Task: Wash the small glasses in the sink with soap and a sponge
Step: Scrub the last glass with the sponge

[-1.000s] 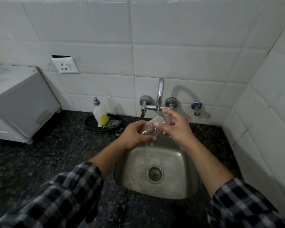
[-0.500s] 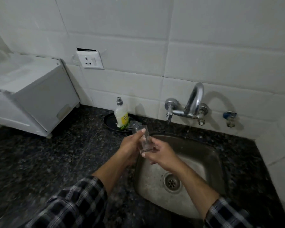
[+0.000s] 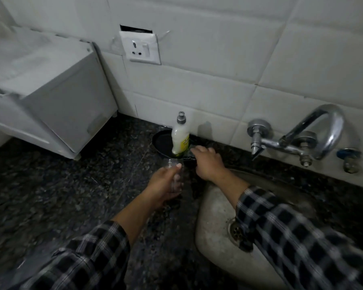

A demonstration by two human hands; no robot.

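Glass stands upright in the grip of the left hand, just in front of the soap bottle, nearest the right hand, whose grip lies loose and empty.

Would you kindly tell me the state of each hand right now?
Left hand: closed around the small glass.
Right hand: at the black dish; its grip cannot be told.

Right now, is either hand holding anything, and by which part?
The left hand holds a small glass round its side, thumb near the rim. For the right hand, no grip can be told.
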